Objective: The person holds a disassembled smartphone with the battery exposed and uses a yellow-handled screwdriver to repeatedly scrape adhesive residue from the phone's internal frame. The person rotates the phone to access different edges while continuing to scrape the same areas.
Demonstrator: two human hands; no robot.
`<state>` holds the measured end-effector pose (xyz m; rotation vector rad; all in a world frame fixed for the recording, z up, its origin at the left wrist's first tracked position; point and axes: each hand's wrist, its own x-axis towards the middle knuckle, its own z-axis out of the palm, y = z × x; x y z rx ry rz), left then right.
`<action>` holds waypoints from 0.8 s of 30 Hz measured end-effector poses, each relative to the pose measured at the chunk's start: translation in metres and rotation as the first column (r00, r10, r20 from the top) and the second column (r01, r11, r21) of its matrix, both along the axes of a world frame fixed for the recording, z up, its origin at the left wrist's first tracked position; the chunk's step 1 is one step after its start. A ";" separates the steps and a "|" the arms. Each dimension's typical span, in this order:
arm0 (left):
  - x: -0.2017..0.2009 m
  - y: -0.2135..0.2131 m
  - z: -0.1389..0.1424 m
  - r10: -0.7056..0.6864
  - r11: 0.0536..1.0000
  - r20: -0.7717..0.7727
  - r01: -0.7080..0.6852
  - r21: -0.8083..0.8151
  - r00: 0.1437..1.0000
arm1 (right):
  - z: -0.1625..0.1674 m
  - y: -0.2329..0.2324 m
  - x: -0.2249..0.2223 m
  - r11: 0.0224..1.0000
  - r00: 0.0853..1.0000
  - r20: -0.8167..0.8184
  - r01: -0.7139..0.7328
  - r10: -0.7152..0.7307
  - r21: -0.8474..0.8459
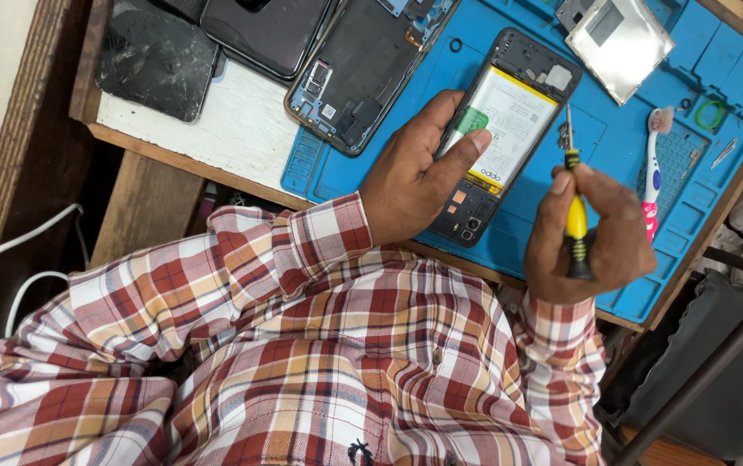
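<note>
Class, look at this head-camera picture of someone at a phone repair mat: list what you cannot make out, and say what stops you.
- Lower left edge of the opened phone: covered by the left hand.
- Screwdriver handle end: buried in the right hand.
- Screwdriver tip: too thin to tell whether it touches anything.
- Dark phones at the top: cut off by the picture's edge.
- Blue mat near edge: hidden behind both hands.

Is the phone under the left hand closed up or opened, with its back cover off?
Opened: the phone lies with its white battery and inner frame exposed, steadied by the left hand.
</note>
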<state>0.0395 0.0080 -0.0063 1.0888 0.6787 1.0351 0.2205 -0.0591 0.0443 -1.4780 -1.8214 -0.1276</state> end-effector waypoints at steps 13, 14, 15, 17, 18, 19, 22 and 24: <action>-0.006 -0.002 0.006 -0.073 0.997 -0.059 0.073 -0.013 0.996 | 0.002 -0.012 0.000 1.000 0.991 -0.132 0.012 -0.015 -0.025; -0.008 -0.003 0.008 -0.121 0.992 -0.081 0.117 -0.055 0.989 | 0.000 -0.008 0.004 1.000 0.984 -0.178 0.024 -0.026 -0.015; -0.010 -0.003 0.010 -0.115 0.992 -0.054 0.112 -0.057 0.992 | -0.001 -0.007 0.009 1.000 0.980 -0.200 0.018 -0.019 -0.007; -0.014 -0.003 0.014 -0.098 0.993 0.001 0.098 -0.057 0.995 | -0.004 -0.006 0.020 1.000 0.975 -0.224 -0.015 0.016 0.004; -0.018 -0.002 0.017 -0.128 0.991 0.003 0.128 -0.027 0.992 | -0.005 -0.004 0.027 0.999 0.964 -0.260 -0.046 0.052 0.029; -0.022 0.000 0.019 -0.155 0.988 0.003 0.155 0.004 0.988 | -0.006 -0.006 0.033 0.996 0.952 -0.294 -0.076 0.089 0.055; -0.035 0.003 0.025 -0.280 0.957 -0.066 0.284 0.062 0.958 | -0.010 -0.021 0.045 0.980 0.875 -0.450 -0.120 0.180 0.158; -0.045 0.005 0.029 -0.338 0.929 -0.129 0.352 0.113 0.932 | -0.014 -0.037 0.046 0.980 0.853 -0.496 -0.080 0.162 0.184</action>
